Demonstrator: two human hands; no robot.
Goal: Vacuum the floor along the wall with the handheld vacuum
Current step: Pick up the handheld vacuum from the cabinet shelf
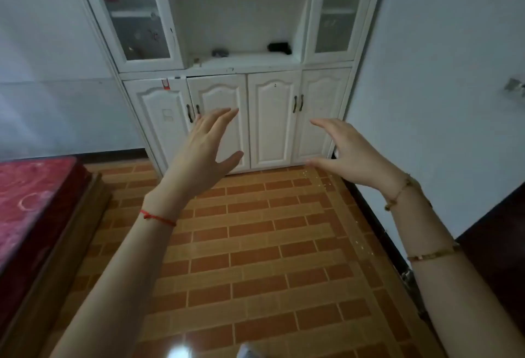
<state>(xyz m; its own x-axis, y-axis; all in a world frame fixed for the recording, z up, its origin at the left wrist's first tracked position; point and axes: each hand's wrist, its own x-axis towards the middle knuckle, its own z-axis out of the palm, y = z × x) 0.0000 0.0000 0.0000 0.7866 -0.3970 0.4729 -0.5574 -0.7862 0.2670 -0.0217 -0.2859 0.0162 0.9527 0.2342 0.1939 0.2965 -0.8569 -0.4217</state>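
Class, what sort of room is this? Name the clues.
Probably a bedroom at home: a red mattress on a wooden frame, a white display cabinet against the wall, and a brick-patterned tile floor.

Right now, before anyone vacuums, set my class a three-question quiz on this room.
1. True or false: the left hand holds a vacuum.
2. Which wrist wears the red string?
3. The pale crumbs lie: A) by the bed, B) along the right wall, C) in the cabinet.

Key: 1 false, both hands empty, right hand too. 2 left. 3 B.
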